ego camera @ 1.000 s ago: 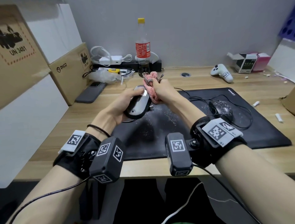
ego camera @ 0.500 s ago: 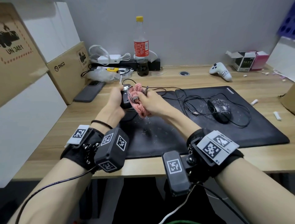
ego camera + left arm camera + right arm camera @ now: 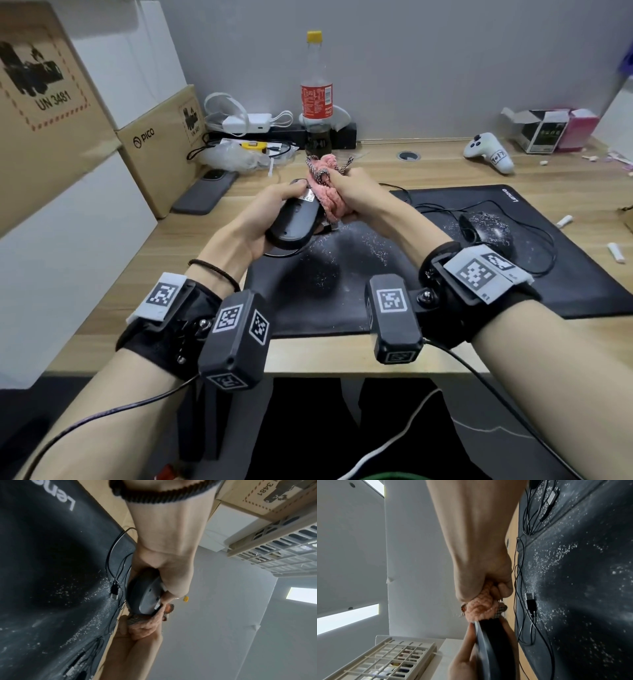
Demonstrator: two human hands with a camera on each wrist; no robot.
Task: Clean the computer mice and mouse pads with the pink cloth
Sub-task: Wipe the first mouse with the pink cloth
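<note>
My left hand grips a black wired mouse above the left part of the black mouse pad, its underside turned up toward me. My right hand holds the bunched pink cloth pressed against the mouse's far right side. In the left wrist view the mouse shows its grey base with the cloth just beyond it. The right wrist view shows the cloth squeezed in my fist against the mouse. A second black mouse, speckled with white dust, lies on the pad to the right.
White crumbs cover the pad's middle, and loose cables with a USB plug trail across it. A cola bottle, chargers, a phone and cardboard boxes line the back left. A white controller and small boxes sit back right.
The mouse and cloth dipped toward the desk half a second ago, then rose and tilted so the underside faces me again. The cloth has kept rubbing along the mouse's side.
</note>
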